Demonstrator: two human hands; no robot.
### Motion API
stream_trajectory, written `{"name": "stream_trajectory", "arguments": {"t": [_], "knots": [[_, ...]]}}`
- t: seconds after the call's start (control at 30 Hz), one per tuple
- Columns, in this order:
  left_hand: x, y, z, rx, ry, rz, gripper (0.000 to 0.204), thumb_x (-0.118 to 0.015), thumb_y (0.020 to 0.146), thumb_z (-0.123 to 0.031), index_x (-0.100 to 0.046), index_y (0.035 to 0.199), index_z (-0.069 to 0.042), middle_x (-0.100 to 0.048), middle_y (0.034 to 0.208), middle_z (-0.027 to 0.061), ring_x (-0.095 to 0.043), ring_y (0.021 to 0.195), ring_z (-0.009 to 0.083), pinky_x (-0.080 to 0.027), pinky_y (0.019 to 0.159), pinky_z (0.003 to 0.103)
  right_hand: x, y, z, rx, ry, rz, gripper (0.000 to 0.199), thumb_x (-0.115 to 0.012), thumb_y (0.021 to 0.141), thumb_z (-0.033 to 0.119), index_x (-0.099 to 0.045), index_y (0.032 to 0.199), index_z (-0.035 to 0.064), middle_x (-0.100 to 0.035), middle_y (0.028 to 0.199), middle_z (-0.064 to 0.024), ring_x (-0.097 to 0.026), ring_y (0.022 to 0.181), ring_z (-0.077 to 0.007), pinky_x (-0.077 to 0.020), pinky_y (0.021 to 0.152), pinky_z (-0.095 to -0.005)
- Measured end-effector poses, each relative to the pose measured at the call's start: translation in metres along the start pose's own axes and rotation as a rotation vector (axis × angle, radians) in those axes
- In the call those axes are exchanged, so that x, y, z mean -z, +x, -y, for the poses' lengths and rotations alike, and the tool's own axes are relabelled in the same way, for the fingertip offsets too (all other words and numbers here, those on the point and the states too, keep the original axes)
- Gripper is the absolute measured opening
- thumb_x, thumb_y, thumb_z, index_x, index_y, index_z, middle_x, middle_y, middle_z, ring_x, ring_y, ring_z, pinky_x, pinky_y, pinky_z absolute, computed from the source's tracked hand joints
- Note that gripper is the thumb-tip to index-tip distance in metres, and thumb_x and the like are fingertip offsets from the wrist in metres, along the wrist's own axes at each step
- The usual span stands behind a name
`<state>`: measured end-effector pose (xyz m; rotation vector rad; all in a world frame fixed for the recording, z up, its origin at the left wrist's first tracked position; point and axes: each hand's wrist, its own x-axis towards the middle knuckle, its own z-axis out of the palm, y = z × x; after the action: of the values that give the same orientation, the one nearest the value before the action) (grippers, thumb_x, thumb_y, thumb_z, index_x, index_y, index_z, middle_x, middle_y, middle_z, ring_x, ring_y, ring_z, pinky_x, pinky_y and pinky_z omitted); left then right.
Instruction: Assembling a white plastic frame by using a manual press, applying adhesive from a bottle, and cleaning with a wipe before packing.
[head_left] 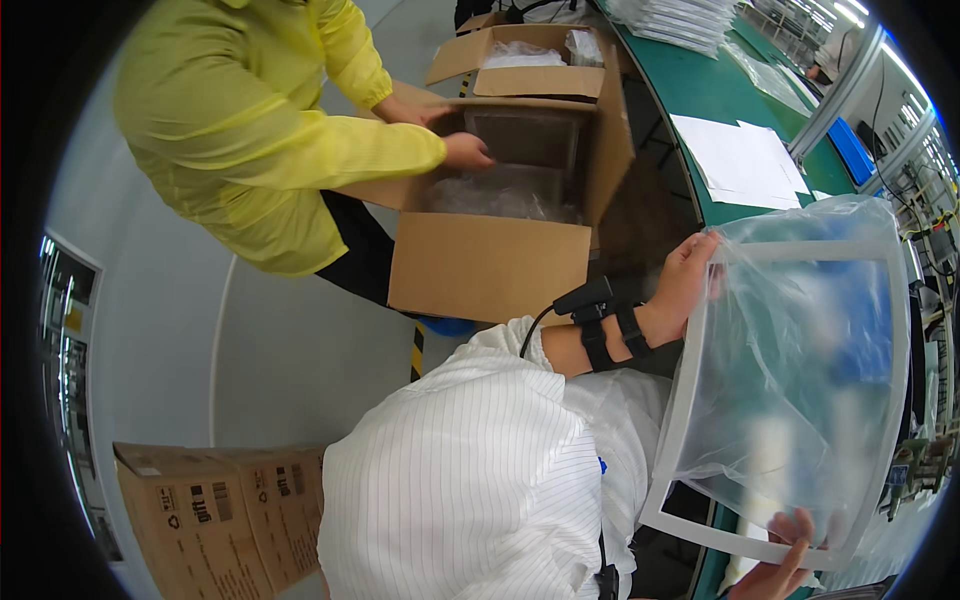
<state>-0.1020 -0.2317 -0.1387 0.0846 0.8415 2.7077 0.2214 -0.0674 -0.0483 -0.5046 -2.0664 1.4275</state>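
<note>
I hold a large white rectangular frame (678, 400) wrapped in a clear plastic bag (800, 360) upright over the green bench. My left hand (688, 275) grips its upper left corner; a black strap sits on that wrist. My right hand (782, 565) grips its bottom edge at the lower right. The bag bulges loosely above and inside the frame.
A person in a yellow coat (250, 130) reaches both hands into an open cardboard box (490, 265) lined with clear plastic. A second open box (530, 60) stands behind it. White sheets (745, 160) lie on the green bench (700, 90). More cartons (215, 515) stand at lower left.
</note>
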Motion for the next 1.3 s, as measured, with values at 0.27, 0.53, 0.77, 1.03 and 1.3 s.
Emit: {"name": "stream_trajectory", "arguments": {"t": [0.27,0.53,0.77,1.03,1.3], "knots": [[-0.001,-0.002,-0.009,-0.094,-0.024,0.168,0.028,-0.047,0.104,-0.034,-0.060,0.096,-0.011,-0.058,0.076,0.0004,-0.051,0.062,0.0067,-0.045,0.056,0.022,0.025,0.000,-0.041,0.182,0.400,-0.311,0.075,-0.059,0.096,0.033,-0.018,0.152,0.0059,-0.060,0.122,-0.0246,-0.062,0.110,-0.0347,-0.0571,0.084,-0.0527],[-0.012,-0.007,-0.007,0.096,-0.134,0.254,0.031,-0.042,0.105,-0.034,-0.060,0.104,-0.009,-0.061,0.087,0.0016,-0.054,0.072,0.0088,-0.047,0.065,0.025,0.031,0.008,-0.036,0.243,0.241,-0.421,0.073,-0.058,0.096,0.033,-0.021,0.152,0.0055,-0.059,0.124,-0.0240,-0.061,0.111,-0.0338,-0.0549,0.087,-0.0512],[-0.020,-0.019,0.001,0.254,-0.208,0.127,0.034,-0.041,0.105,-0.034,-0.058,0.109,-0.004,-0.061,0.097,0.0053,-0.056,0.078,0.0149,-0.050,0.074,0.030,0.021,0.016,-0.037,0.213,0.201,-0.455,0.071,-0.057,0.096,0.033,-0.023,0.151,0.0052,-0.058,0.126,-0.0234,-0.060,0.113,-0.0331,-0.0529,0.090,-0.0499],[-0.016,-0.014,-0.001,0.290,-0.139,0.231,0.034,-0.040,0.105,-0.031,-0.057,0.117,-0.004,-0.063,0.107,0.0070,-0.063,0.094,0.0180,-0.053,0.086,0.035,0.022,0.021,-0.045,0.213,0.178,-0.489,0.069,-0.057,0.096,0.033,-0.025,0.151,0.0049,-0.056,0.128,-0.0227,-0.059,0.114,-0.0322,-0.0507,0.093,-0.0484],[-0.006,-0.014,0.011,0.317,0.014,0.243,0.037,-0.048,0.102,-0.037,-0.061,0.115,-0.005,-0.065,0.105,0.0033,-0.063,0.090,0.0120,-0.053,0.080,0.030,0.022,0.024,-0.051,0.207,0.133,-0.494,0.067,-0.056,0.096,0.033,-0.027,0.150,0.0045,-0.055,0.130,-0.0221,-0.057,0.116,-0.0314,-0.0485,0.095,-0.0469]]}}
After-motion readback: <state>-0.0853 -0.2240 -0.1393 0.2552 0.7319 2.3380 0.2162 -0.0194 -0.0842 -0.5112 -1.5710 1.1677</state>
